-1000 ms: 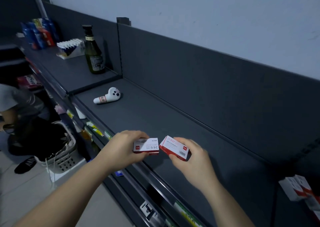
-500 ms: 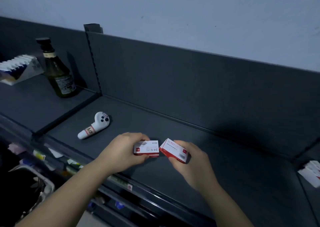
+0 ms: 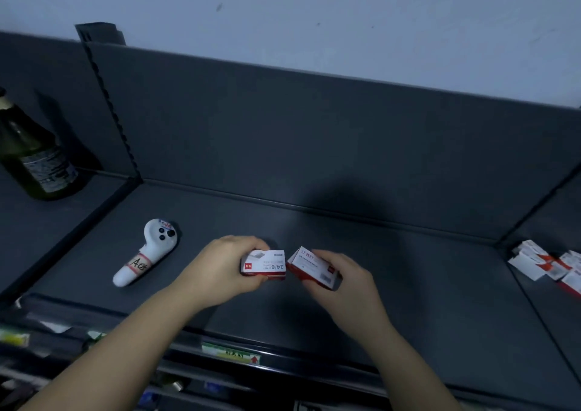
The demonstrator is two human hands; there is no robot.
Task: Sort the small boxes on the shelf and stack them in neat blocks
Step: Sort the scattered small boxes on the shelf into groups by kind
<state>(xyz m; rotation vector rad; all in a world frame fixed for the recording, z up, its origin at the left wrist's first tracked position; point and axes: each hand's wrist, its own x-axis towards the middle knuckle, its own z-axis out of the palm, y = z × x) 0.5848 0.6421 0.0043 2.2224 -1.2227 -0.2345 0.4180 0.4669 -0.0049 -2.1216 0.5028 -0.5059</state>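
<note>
My left hand grips a small white and red box marked 24/6, held level just above the dark shelf. Beside it my right hand grips a second red and white box, tilted with its left end up. The two boxes nearly touch at their near ends. Several more of the same small boxes lie in a loose heap on the neighbouring shelf section at the right edge.
A white handheld controller with a red band lies on the shelf to the left of my hands. A green glass bottle stands on the left section behind a perforated upright. Price labels line the shelf's front rail.
The view has swung right and up, so the shelf items slid left in frame. Both hands keep their boxes and have moved over the shelf's middle; more boxes show at right.
</note>
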